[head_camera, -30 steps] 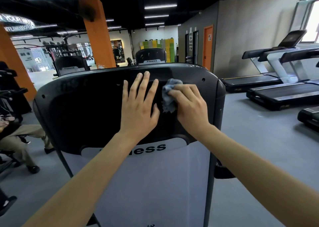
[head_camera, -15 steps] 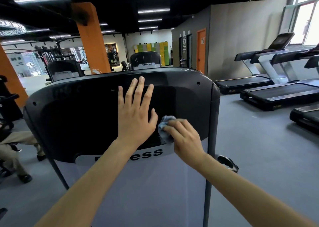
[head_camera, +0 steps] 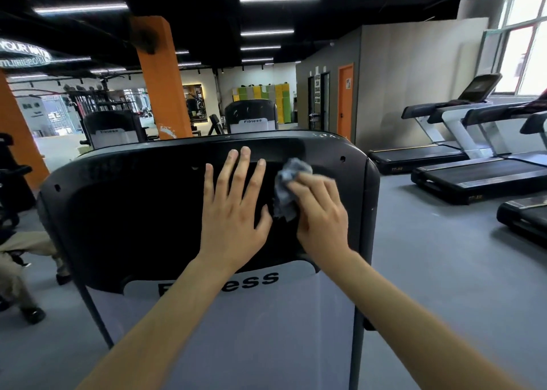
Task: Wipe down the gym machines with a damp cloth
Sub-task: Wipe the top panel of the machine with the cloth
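Note:
A gym machine's shroud fills the middle of the view, with a glossy black upper panel and a pale lower panel printed "Fitness". My left hand lies flat on the black panel with fingers spread and straight. Just to its right, my right hand grips a crumpled grey-blue cloth and presses it against the upper right part of the black panel. Most of the cloth sticks out above and left of my fingers.
Treadmills line the right side under a window. A seated person's legs are at the left edge. Orange pillars and two similar machines stand behind. Grey floor lies to the right.
My right hand has moved the cloth from the lower edge of the black panel back up toward its top right. My left hand has stayed flat in place.

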A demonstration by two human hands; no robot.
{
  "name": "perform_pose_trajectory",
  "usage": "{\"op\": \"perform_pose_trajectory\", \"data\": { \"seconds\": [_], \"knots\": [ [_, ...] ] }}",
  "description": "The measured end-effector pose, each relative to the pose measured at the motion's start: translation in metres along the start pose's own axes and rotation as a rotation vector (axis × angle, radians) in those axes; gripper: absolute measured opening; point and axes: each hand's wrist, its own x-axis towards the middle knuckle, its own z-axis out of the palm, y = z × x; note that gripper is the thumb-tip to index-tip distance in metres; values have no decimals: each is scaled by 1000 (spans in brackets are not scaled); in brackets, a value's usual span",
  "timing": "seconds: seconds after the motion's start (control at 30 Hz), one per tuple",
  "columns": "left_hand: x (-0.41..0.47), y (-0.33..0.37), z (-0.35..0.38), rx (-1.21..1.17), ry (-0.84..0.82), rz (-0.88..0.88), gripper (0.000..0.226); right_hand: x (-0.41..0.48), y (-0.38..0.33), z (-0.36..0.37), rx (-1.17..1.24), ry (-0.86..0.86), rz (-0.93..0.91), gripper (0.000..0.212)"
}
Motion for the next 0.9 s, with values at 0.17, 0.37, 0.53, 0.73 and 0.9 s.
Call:
{"op": "perform_pose_trajectory", "data": {
  "seconds": [0.17, 0.37, 0.53, 0.73, 0.9],
  "knots": [
    [1, -1, -4, 22, -51, 8, 83, -21, 9, -2, -2, -117, -147, 31],
    [9, 10, -11, 3, -37, -30, 76, 63, 18, -11, -5, -33, -1, 41],
    [11, 14, -3, -60, -28, -18, 78, 64, 22, -8, 38, -28, 40, 46],
    [7, 10, 1, -51, -14, -3, 84, -18, 13, -4, 44, -55, -39, 55],
    [7, 14, 3, -42, -6, -16, 85, -18, 17, 8, 21, -125, -65, 62]
  ]
}}
